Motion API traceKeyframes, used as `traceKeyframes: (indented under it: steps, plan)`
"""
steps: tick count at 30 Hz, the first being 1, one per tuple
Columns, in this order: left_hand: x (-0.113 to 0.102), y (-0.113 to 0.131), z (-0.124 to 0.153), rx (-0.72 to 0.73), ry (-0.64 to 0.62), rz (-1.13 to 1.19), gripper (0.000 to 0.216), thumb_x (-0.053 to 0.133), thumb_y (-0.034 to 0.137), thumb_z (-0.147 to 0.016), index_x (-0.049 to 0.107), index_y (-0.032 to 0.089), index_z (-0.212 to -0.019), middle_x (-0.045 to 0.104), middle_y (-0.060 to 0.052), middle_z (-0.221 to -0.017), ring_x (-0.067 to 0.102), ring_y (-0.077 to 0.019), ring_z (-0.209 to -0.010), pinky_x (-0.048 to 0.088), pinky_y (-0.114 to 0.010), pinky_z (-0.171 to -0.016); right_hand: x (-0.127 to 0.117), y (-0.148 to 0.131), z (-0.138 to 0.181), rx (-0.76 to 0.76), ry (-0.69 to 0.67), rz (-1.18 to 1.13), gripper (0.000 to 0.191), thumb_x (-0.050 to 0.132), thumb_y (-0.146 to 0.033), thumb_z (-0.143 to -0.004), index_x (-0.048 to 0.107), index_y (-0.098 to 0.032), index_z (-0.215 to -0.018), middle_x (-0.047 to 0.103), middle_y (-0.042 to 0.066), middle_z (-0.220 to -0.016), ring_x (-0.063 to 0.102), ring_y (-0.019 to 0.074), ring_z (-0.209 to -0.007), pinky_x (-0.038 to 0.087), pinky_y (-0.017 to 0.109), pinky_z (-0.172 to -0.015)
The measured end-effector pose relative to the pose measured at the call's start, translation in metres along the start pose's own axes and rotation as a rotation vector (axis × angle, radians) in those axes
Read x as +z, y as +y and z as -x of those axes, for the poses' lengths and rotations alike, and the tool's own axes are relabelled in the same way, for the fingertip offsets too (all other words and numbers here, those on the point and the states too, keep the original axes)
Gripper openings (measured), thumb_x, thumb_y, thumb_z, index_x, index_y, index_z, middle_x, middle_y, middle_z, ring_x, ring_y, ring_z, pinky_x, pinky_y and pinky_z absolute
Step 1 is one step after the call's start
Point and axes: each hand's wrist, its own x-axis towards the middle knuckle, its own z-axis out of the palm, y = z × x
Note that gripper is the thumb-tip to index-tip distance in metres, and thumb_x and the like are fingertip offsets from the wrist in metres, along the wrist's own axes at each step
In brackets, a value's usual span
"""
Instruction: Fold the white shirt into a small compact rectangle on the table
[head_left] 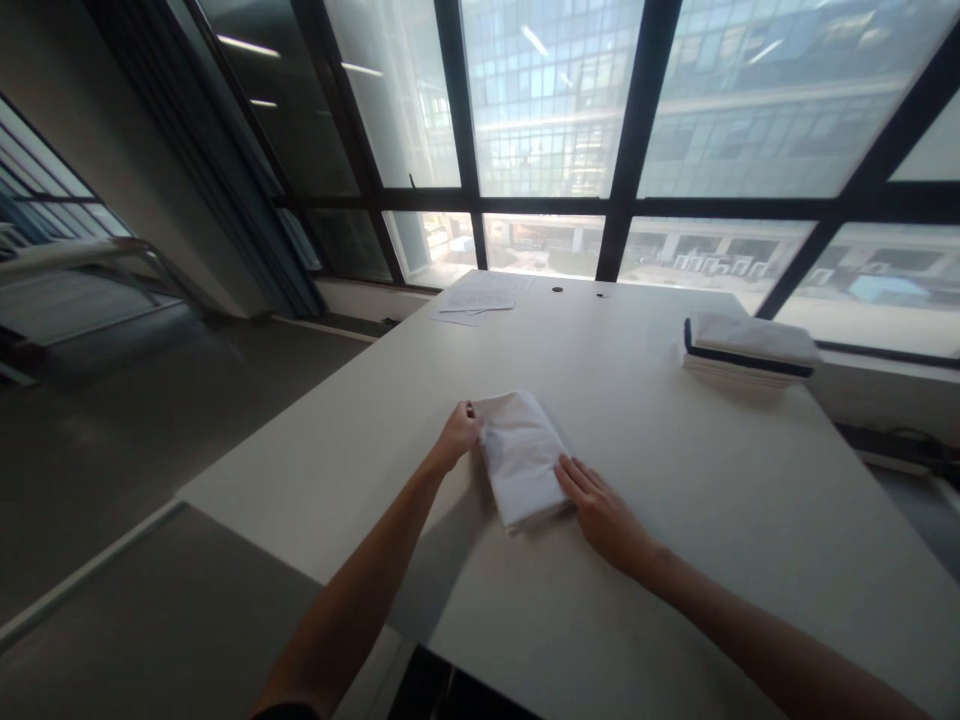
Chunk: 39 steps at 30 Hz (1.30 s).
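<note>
A folded white cloth (519,452) lies on the pale table (675,480) in front of me. My left hand (459,432) pinches the cloth's far left corner, fingers closed on the fabric. My right hand (600,505) rests flat with fingers stretched out, its fingertips touching the cloth's near right edge.
A stack of folded cloths (746,348), white with one dark layer, sits at the table's right side. Sheets of paper (480,299) lie near the far edge by the windows. Two small dark dots (557,289) mark the tabletop. Grey floor lies to the left.
</note>
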Motion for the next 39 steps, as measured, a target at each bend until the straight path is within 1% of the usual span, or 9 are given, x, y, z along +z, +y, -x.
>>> traceKeyframes:
  steps: [3, 5, 8, 15, 20, 27, 33, 36, 39]
  plan:
    - [0.010, 0.024, 0.004, 0.467, 0.037, -0.413, 0.053, 0.055, 0.014, -0.091, 0.051, 0.015, -0.144, 0.054, -0.015, -0.146, 0.044, -0.0277, -0.142, 0.033, -0.045, -0.121, -0.017, -0.011, -0.012, 0.098, 0.050, -0.061, 0.067, 0.041, -0.006, -0.087, 0.048, -0.018, -0.153, 0.041, 0.012, -0.161, 0.031, 0.0261, -0.152, 0.029, 0.052, -0.124]
    - [0.030, 0.034, 0.003, 0.739, -0.171, -0.691, 0.049, 0.048, 0.017, -0.096, 0.052, 0.018, -0.145, 0.053, -0.012, -0.150, 0.041, -0.0251, -0.144, 0.026, -0.045, -0.124, -0.023, -0.026, -0.031, 0.169, 0.147, -0.087, 0.058, 0.039, -0.014, -0.094, 0.051, -0.015, -0.151, 0.045, 0.013, -0.158, 0.033, 0.0250, -0.151, 0.029, 0.048, -0.124]
    - [0.061, 0.027, 0.000, 0.865, -0.540, -0.944, 0.047, 0.044, 0.022, -0.100, 0.052, 0.023, -0.147, 0.049, -0.008, -0.156, 0.034, -0.0244, -0.150, 0.014, -0.051, -0.126, -0.013, -0.052, -0.063, 0.252, 0.226, -0.080, 0.059, 0.037, -0.020, -0.098, 0.041, -0.003, -0.155, 0.037, 0.020, -0.161, 0.027, 0.0286, -0.153, 0.026, 0.048, -0.124]
    - [0.060, -0.009, -0.022, 0.770, -0.557, -1.062, 0.055, 0.030, 0.034, -0.107, 0.033, 0.021, -0.160, 0.030, -0.010, -0.167, 0.015, -0.0210, -0.157, 0.010, -0.046, -0.126, 0.041, -0.073, -0.062, 0.283, 0.200, -0.024, 0.079, 0.054, -0.036, -0.094, 0.028, 0.003, -0.158, 0.018, 0.027, -0.166, 0.011, 0.0383, -0.156, 0.018, 0.057, -0.124]
    - [0.048, -0.004, -0.051, 0.521, -0.479, -1.067, 0.058, 0.023, 0.042, -0.108, 0.026, 0.024, -0.162, 0.022, -0.007, -0.169, 0.018, -0.0235, -0.157, 0.010, -0.049, -0.126, 0.036, -0.073, -0.046, 0.206, 0.176, -0.021, 0.067, 0.056, -0.039, -0.097, 0.041, -0.013, -0.157, 0.017, 0.018, -0.169, 0.001, 0.0403, -0.155, 0.015, 0.061, -0.124]
    - [0.052, -0.004, -0.066, 0.445, -0.428, -1.084, 0.059, 0.023, 0.037, -0.107, 0.024, 0.017, -0.162, 0.024, -0.012, -0.168, 0.016, -0.0272, -0.157, 0.012, -0.052, -0.125, 0.028, -0.083, -0.039, 0.138, 0.086, -0.008, 0.052, 0.053, -0.041, -0.101, 0.049, -0.035, -0.152, 0.018, 0.007, -0.170, 0.001, 0.0422, -0.155, 0.008, 0.069, -0.121]
    - [0.054, -0.013, -0.034, 0.306, -0.340, -1.138, 0.061, 0.027, 0.034, -0.106, 0.025, 0.007, -0.160, 0.021, -0.026, -0.166, 0.017, -0.0354, -0.156, 0.021, -0.060, -0.121, -0.027, -0.009, -0.021, -0.024, -0.132, -0.105, 0.050, 0.061, -0.028, -0.093, 0.061, -0.036, -0.142, 0.022, 0.002, -0.168, 0.006, 0.0371, -0.156, 0.008, 0.063, -0.123]
    - [0.064, -0.014, 0.000, 0.289, -0.253, -1.184, 0.065, 0.035, 0.035, -0.103, 0.028, 0.001, -0.158, 0.021, -0.030, -0.164, 0.014, -0.0408, -0.155, 0.018, -0.063, -0.120, -0.061, 0.044, -0.015, -0.093, -0.282, -0.234, 0.047, 0.053, -0.011, -0.087, 0.075, -0.037, -0.120, 0.043, -0.003, -0.159, 0.023, 0.0286, -0.154, 0.013, 0.058, -0.124]
    - [0.089, -0.009, 0.026, 0.573, -0.172, -1.185, 0.060, 0.036, 0.025, -0.101, 0.032, 0.004, -0.157, 0.022, -0.024, -0.166, 0.010, -0.0354, -0.157, 0.010, -0.060, -0.124, -0.068, 0.056, -0.025, 0.120, -0.050, -0.276, 0.048, 0.044, -0.005, -0.086, 0.079, -0.027, -0.111, 0.069, 0.003, -0.134, 0.053, 0.0209, -0.138, 0.027, 0.046, -0.123]
